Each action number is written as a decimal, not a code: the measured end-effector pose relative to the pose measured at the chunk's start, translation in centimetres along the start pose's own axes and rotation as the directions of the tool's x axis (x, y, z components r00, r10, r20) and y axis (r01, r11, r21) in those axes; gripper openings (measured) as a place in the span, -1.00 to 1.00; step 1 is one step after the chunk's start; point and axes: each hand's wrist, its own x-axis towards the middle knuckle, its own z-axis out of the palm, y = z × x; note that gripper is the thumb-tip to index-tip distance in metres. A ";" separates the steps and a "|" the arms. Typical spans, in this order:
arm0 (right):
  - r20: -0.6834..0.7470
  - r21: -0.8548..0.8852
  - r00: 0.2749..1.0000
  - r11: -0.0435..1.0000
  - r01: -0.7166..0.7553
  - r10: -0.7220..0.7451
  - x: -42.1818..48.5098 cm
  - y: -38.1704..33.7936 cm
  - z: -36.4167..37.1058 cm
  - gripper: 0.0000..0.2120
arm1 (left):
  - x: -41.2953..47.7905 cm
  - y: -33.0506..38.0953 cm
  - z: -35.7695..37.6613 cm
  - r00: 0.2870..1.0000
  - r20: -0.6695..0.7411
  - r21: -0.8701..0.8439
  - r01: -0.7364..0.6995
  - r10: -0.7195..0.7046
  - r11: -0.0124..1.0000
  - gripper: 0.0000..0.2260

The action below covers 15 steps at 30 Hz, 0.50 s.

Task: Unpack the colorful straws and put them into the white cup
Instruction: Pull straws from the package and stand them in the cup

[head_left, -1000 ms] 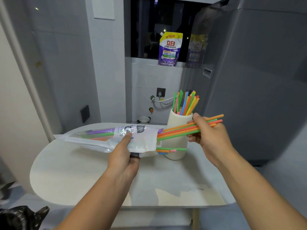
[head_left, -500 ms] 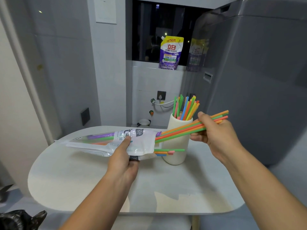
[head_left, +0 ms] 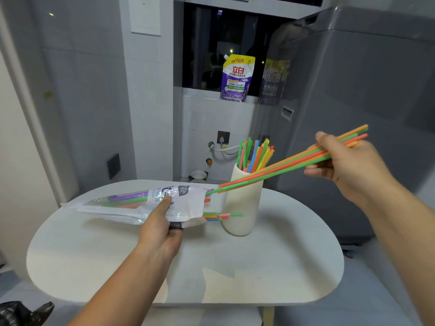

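Orange and green straws (head_left: 294, 164) sit pinched in the right hand (head_left: 348, 165), their tips seemingly just clear of the bag (head_left: 141, 203) gripped by the left hand (head_left: 162, 222) over the bench (head_left: 294, 255); next they need upending into the cup (head_left: 242, 203).

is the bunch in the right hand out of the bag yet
Nearly out: the bunch in the right hand has most tips clear of the bag; one green may remain inside.

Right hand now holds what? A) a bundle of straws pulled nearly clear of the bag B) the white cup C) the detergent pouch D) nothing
A: the right hand grips a bundle of straws whose far ends sit just past the mouth of the straw bag held by the left hand; the white cup stands untouched.
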 end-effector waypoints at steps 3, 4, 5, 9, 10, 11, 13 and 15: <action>-0.030 -0.018 0.999 0.999 0.026 -0.026 0.2 -0.9 -1.2 -0.72 | 0.0 0.2 0.0 1.000 0.004 -0.004 -0.006 0.006 1.000 -0.65; -0.040 -0.016 0.998 0.999 0.042 -0.043 0.2 -1.4 -1.5 -0.72 | -0.1 0.2 0.0 1.000 0.006 -0.002 -0.005 0.005 1.000 -0.65; -0.050 -0.013 0.997 0.998 0.061 -0.061 0.3 -1.9 -1.7 -0.72 | -0.1 0.1 0.0 1.000 0.004 0.003 -0.004 0.004 1.000 -0.65; -0.079 -0.063 0.988 0.990 0.124 -0.129 0.5 -3.9 -1.8 -0.75 | -0.1 -0.5 -0.3 1.000 0.010 0.025 0.006 -0.006 1.000 -0.63; -0.084 -0.093 0.985 0.986 0.140 -0.147 0.6 -4.3 -1.8 -0.75 | -0.1 -0.7 -0.2 1.000 0.014 0.030 0.008 -0.009 1.000 -0.63; -0.087 -0.124 0.982 0.980 0.154 -0.165 0.7 -4.7 -1.7 -0.75 | -0.2 -0.9 -0.3 1.000 0.014 0.034 0.009 -0.009 0.999 -0.62; -0.090 -0.165 0.976 0.969 0.182 -0.198 0.9 -5.7 -1.6 -0.73 | -0.4 -1.2 -0.2 1.000 0.014 0.033 0.014 -0.015 0.999 -0.62; -0.078 -0.193 0.972 0.960 0.203 -0.222 1.2 -6.6 -1.5 -0.72 | -0.6 -1.4 -0.2 1.000 0.017 0.029 0.023 -0.023 0.999 -0.62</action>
